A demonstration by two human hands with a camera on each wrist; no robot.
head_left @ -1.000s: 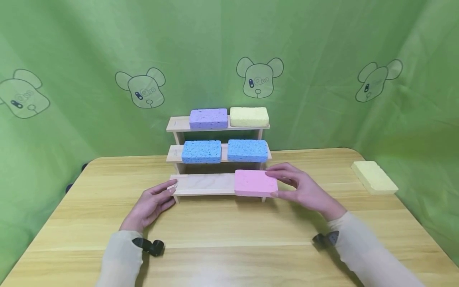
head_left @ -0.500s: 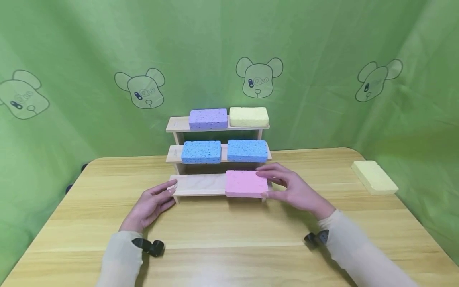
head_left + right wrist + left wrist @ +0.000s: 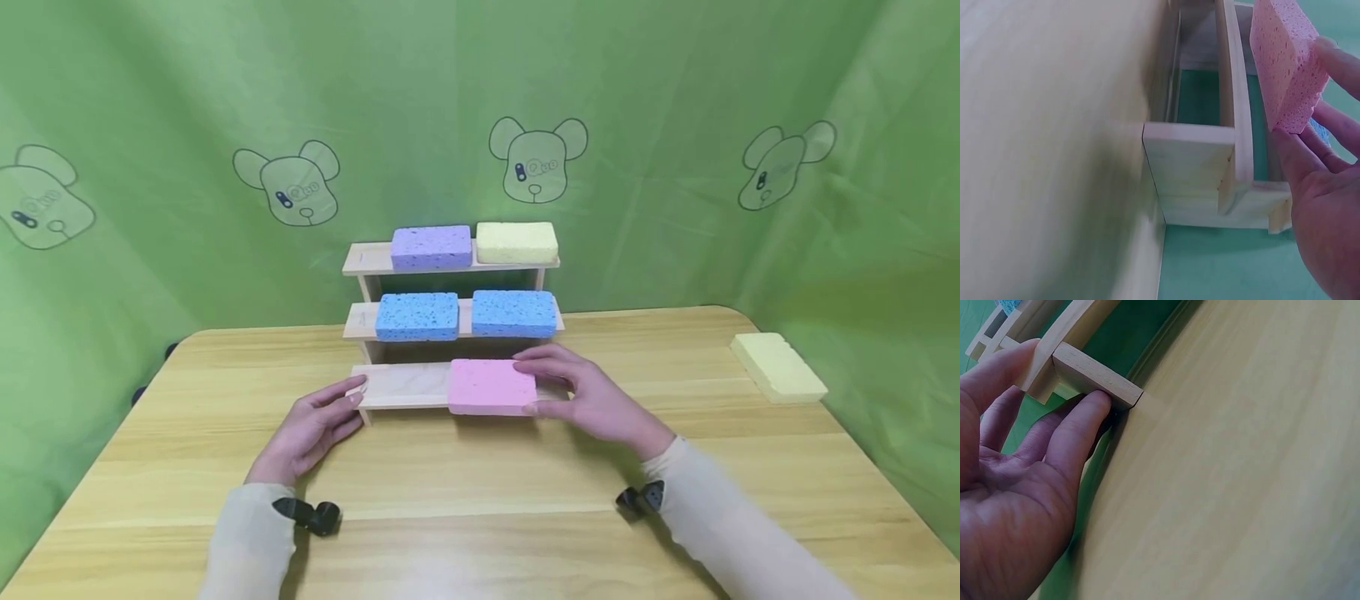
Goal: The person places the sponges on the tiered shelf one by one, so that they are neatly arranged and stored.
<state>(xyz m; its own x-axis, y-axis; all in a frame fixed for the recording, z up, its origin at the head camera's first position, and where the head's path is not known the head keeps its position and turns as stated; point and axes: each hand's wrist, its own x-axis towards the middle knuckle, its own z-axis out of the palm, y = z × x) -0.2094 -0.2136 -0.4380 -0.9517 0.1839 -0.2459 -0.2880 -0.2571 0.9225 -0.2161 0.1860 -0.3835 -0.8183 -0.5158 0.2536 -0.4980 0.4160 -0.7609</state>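
Observation:
A three-tier wooden shelf (image 3: 405, 385) stands at the middle of the table. My right hand (image 3: 588, 400) grips a pink sponge (image 3: 489, 387) by its right end, thumb at the near side and fingers at the far side. The sponge lies flat, close over the right half of the bottom board. In the right wrist view, the sponge (image 3: 1288, 62) shows its pitted surface between thumb and fingers. At the bottom board's left end, my left hand (image 3: 311, 433) holds the shelf. The left wrist view shows those fingertips (image 3: 1094, 403) against the end of the wood.
Two blue sponges (image 3: 417, 317) sit on the middle tier. The top tier bears a purple sponge (image 3: 431, 247) and a pale yellow sponge (image 3: 517, 242). Another pale yellow sponge (image 3: 778, 367) lies at the table's right edge. A green curtain (image 3: 420, 100) hangs behind.
My right hand has carried the pink sponge leftward along the bottom board, from its right end toward its middle. The left hand keeps its hold on the shelf's left end.

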